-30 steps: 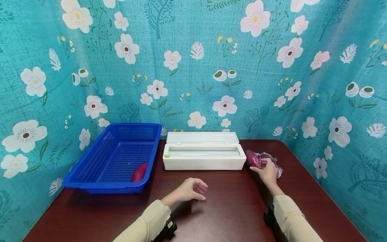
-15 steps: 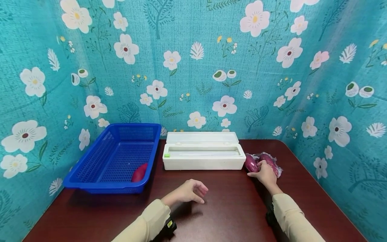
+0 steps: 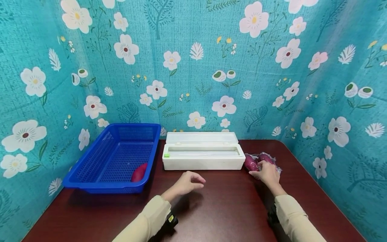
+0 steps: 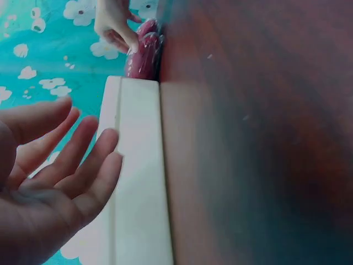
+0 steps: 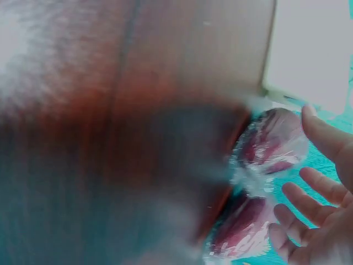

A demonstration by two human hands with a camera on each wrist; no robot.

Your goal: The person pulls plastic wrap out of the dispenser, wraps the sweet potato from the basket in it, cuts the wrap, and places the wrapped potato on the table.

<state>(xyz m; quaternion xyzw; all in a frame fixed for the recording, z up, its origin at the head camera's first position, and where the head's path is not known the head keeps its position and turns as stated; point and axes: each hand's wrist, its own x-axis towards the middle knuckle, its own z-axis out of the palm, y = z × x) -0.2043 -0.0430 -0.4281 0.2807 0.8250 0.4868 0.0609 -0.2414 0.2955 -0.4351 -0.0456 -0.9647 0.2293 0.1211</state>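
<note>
Two purple-red sweet potatoes wrapped in clear cling film lie side by side at the back right of the table. The nearer-to-box wrapped sweet potato (image 3: 251,162) rests by the right end of the white cling film box (image 3: 204,163); the other wrapped sweet potato (image 3: 266,158) is partly behind my right hand (image 3: 267,174). That hand hovers just at them, thumb and fingers spread apart, as the right wrist view shows with the wrapped sweet potato (image 5: 274,141) outside its grasp. My left hand (image 3: 186,184) hangs over the table in front of the box, fingers loosely bent, holding nothing.
A blue plastic basket (image 3: 104,185) stands at the left with an unwrapped purple-red sweet potato (image 3: 139,172) inside. The box's lid (image 3: 202,137) is raised at the back, and a green slider (image 3: 167,155) sits at its left end. A flowered teal curtain (image 3: 193,84) encloses the table.
My right hand has lowered a wrapped sweet potato beside the other one and let go of it. My left hand has shifted slightly forward.
</note>
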